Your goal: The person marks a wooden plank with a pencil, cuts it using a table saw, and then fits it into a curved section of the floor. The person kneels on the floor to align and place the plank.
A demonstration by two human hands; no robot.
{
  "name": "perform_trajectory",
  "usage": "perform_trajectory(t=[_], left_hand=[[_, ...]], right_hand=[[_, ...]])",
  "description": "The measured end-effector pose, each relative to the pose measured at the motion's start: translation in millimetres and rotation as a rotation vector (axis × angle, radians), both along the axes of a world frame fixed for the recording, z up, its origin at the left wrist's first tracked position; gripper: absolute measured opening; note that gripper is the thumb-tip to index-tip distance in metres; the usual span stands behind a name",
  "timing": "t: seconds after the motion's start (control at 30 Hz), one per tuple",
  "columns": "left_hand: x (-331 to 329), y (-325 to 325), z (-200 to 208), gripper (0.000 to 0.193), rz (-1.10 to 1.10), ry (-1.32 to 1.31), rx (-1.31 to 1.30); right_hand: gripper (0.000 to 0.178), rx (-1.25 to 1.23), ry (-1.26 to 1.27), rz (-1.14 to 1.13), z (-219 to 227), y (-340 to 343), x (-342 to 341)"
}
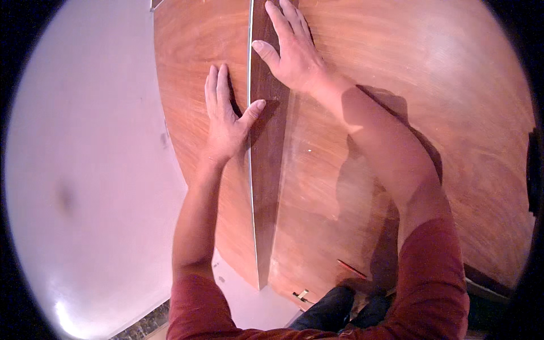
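Note:
A long narrow dark-brown board [264, 164] runs away from me, with a thin pale strip [250, 85] along its left edge. To its left lies a reddish-brown wood panel [187, 96], and a larger wood panel [317, 187] spreads to its right. My left hand [226, 124] lies on the left panel, fingers stretched forward and thumb reaching over the pale strip. Farther away, my right hand [294, 56] rests flat by the dark board, fingers pointing ahead and thumb spread toward the strip. Neither hand grips anything.
A red pencil [352, 268] lies on the large panel close to my body. Near that panel's front edge is a small metal fitting [302, 295]. A pale smooth surface [85, 141] extends along the left, and a dark object [532, 170] shows at the right rim.

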State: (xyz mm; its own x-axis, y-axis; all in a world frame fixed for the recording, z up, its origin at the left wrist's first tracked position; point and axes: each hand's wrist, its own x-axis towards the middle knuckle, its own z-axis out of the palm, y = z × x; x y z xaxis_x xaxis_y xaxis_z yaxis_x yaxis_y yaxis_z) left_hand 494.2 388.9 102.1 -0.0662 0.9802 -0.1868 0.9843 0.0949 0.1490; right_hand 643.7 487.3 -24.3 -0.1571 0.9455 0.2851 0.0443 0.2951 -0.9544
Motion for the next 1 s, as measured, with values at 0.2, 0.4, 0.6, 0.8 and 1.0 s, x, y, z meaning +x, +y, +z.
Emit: perform_trajectory(t=[0.2, 0.4, 0.6, 0.8, 1.0], left_hand=[[4, -6, 1, 0.103, 0.103, -0.066, 0.105], [-4, 15, 3, 0.087, 0.053, -0.108, 0.083], [15, 144, 3, 0.077, -0.18, -0.053, 0.133], [7, 196, -21, 0.082, -0.275, 0.071, 0.279], [16, 199, -33, 0.083, -0.22, -0.049, 0.312]], right_hand=[[0.091, -0.024, 0.056, 0.035, 1, 3, -3], [0.104, -0.083, 0.052, 0.03, -1, 1, -3], [0.09, 0.003, 0.125, -0.061, -5, 4, -12], [0.095, -0.031, 0.049, -0.009, 3, 4, -8], [0.096, -0.06, 0.014, 0.012, 2, 5, -1]])
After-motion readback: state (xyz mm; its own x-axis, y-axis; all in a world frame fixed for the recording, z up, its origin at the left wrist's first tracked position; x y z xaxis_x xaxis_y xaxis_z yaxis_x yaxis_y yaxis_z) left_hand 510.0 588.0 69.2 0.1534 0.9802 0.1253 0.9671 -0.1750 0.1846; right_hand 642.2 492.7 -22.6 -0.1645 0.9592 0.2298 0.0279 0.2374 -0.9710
